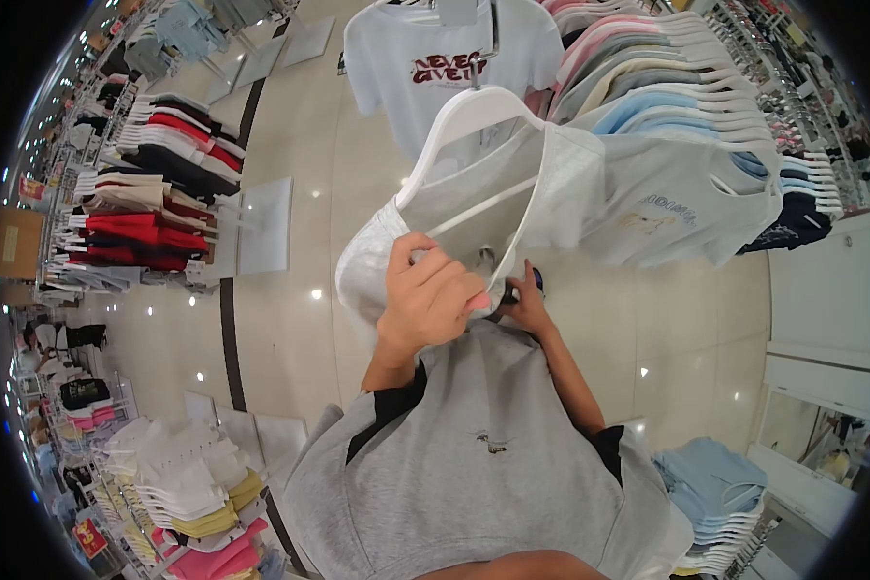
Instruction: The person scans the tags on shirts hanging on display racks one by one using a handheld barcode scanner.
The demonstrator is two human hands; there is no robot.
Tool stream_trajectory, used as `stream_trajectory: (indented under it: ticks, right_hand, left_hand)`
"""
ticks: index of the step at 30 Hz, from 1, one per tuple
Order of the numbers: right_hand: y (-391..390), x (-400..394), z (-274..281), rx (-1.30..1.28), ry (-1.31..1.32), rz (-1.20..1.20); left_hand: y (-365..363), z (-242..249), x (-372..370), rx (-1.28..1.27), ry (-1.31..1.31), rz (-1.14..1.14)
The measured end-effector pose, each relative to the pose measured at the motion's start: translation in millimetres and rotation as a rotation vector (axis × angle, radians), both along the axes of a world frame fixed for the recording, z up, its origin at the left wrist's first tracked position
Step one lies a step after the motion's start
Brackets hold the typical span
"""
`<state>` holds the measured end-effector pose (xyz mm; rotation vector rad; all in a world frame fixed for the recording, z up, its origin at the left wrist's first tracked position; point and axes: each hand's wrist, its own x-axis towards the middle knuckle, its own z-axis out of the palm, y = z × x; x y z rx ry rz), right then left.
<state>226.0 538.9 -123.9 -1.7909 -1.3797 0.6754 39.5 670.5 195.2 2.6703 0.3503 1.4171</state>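
A light grey garment with a wide neck opening drapes over a white hanger, whose hook is up at a metal display arm. My left hand has its fingers curled round the garment's left front edge, just below the hanger's white crossbar. Lower and to the right, my right hand is by the garment's bottom edge. Its thumb and finger are bent about a small dark thing that is partly hidden and too small to name. A white T-shirt with red lettering hangs behind the hanger.
On the right, a rack carries several T-shirts on white hangers, the nearest a grey printed T-shirt. Red and black clothes hang at the left. Folded-looking blue garments are at lower right, white and yellow ones at lower left.
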Motion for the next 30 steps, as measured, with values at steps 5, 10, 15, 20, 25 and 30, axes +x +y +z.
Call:
stream_trajectory:
  ticks: [5, 10, 15, 20, 25, 30]
  right_hand:
    - [32, 18, -17, -0.407, 0.636, -0.002]
    - [52, 9, 36, -0.43, 0.502, 0.104]
    - [59, 5, 127, -0.223, 0.889, 0.078]
    - [64, 6, 212, -0.174, 1.089, 0.13]
    - [55, 5, 219, -0.099, 1.082, 0.137]
    - [39, 15, 198, 0.048, 0.633, -0.034]
  left_hand:
    - [6, -10, -13, -0.044, -0.149, 0.017]
    - [17, -74, -9, -0.249, -0.374, 0.259]
    - [20, -256, -16, -1.277, 0.424, 0.26]
    - [-11, -272, 13, -1.29, -0.035, -0.222]
    - [38, -278, 34, -1.299, 0.18, -0.227]
    - [28, -221, 75, -1.601, -0.341, -0.028]
